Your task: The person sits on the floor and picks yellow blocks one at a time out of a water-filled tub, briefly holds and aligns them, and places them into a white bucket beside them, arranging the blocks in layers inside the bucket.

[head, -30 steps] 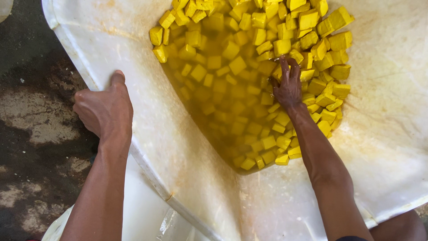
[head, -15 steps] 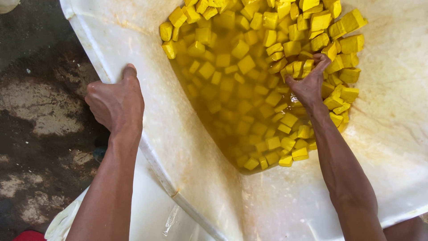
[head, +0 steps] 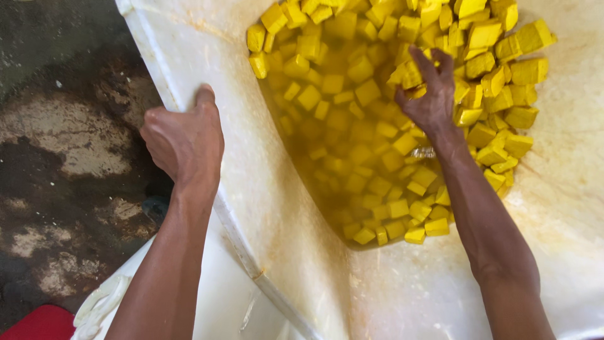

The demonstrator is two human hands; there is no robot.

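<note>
A large white tub (head: pixel 270 189), stained yellow inside, is tipped toward me. It holds yellow liquid and several yellow cubes (head: pixel 352 94), some floating, some piled at the upper right. My left hand (head: pixel 184 141) grips the tub's left rim, thumb over the edge onto the inner wall. Inside the tub, my right hand (head: pixel 428 94) has its fingers curled among the cubes and a few of them against the palm. The right forearm crosses the liquid from the lower right.
Wet, dark, patchy ground (head: pixel 56 157) lies to the left of the tub. A red object (head: pixel 38 324) shows at the bottom left corner. A white container (head: pixel 207 308) sits below the tub's rim, between my arms.
The view has shifted, so tub and hands now sit further right. My right hand has risen from the liquid's surface into the cube pile. The left hand keeps its grip on the rim.
</note>
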